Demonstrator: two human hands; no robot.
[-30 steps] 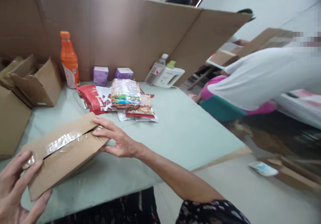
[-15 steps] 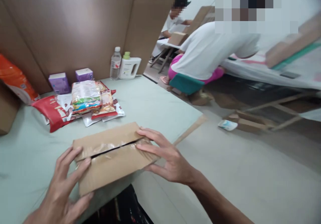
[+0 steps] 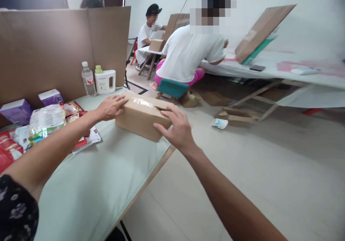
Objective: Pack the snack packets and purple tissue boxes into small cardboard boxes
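A closed brown cardboard box point(image 3: 137, 122) rests near the right edge of the pale green table, with shiny clear tape across its top flaps. My left hand point(image 3: 111, 107) lies against its left end, fingers over the top edge. At the opposite end, my right hand point(image 3: 176, 126) grips the corner, fingertips on the flap and thumb along the side. A narrow gap shows between the flaps by the right fingers. Behind the box stand a clear water bottle point(image 3: 88, 79) and a white jug with a green cap point(image 3: 105, 82).
Left on the table point(image 3: 107, 183) are snack packets point(image 3: 48, 120) and two purple boxes point(image 3: 51, 98). A cardboard screen point(image 3: 54, 46) stands behind them. Across the floor, a person in a white shirt point(image 3: 185, 54) sits on a green stool point(image 3: 172, 88); another person point(image 3: 147, 32) sits farther back.
Both hands have moved the cardboard box away from me, to the table's far right edge, and turned it. The view has swung to the right.
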